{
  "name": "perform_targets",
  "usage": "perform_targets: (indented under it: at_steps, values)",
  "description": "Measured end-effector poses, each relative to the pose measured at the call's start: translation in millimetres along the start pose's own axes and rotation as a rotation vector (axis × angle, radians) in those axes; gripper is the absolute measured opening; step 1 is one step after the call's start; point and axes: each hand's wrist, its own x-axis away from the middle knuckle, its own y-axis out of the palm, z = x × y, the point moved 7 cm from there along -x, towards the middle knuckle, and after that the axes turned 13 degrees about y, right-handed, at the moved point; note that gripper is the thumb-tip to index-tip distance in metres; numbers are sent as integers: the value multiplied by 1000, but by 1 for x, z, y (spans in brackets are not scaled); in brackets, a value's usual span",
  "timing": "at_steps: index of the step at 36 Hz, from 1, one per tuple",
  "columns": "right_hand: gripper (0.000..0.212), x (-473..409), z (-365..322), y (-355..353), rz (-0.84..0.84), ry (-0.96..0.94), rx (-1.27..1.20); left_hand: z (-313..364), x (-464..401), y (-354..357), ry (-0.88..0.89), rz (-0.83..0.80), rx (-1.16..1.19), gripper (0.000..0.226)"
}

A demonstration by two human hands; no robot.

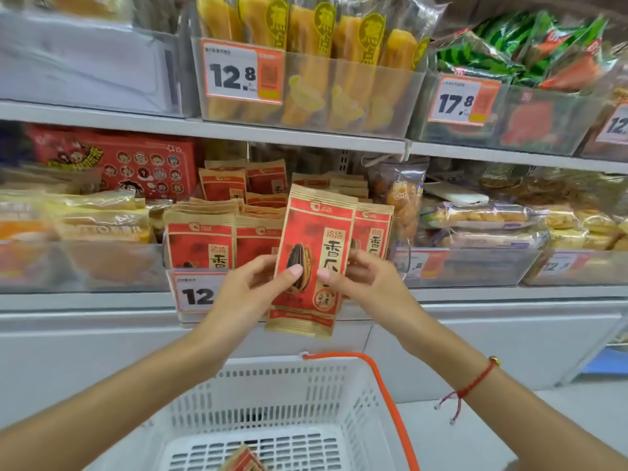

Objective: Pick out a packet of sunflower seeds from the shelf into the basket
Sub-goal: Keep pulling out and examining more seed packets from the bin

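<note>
A red and tan packet of sunflower seeds point(314, 239) is held upright in front of the middle shelf, above the basket. My left hand point(251, 290) pinches its left edge, thumb on the printed seed. My right hand point(365, 280) pinches its right edge, thumb on the front. Several more packets of the same kind point(204, 239) stand in a clear bin on the shelf behind. The white plastic basket point(272, 396) with an orange handle point(394, 402) sits below my arms. Another red packet point(243, 462) lies in its bottom.
Price tags hang on the bin fronts point(195, 294). Yellow snack bags point(102, 222) fill the bin to the left, pastry packs point(482, 226) the bin to the right. The upper shelf holds long yellow packets point(306, 62) and green and red bags point(526, 52).
</note>
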Motion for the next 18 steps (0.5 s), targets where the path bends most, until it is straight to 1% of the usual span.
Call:
perform_targets:
  at_steps: [2, 4, 9, 15, 18]
  values:
    - [14, 0, 3, -2, 0, 17, -26, -2, 3, -1, -12, -18, -26, 22]
    - [11, 1, 3, -6, 30, 15, -78, -4, 7, 0, -34, -33, -38, 21]
    - [8, 1, 2, -15, 110, 10, -147, -7, 12, 9, -94, -81, -31, 18]
    - [8, 1, 4, -26, 207, 10, -166, -8, 11, 13, -108, -109, -25, 14]
    - [8, 2, 1, -30, 241, -5, -186, -10, 10, 10, -125, -116, -46, 17]
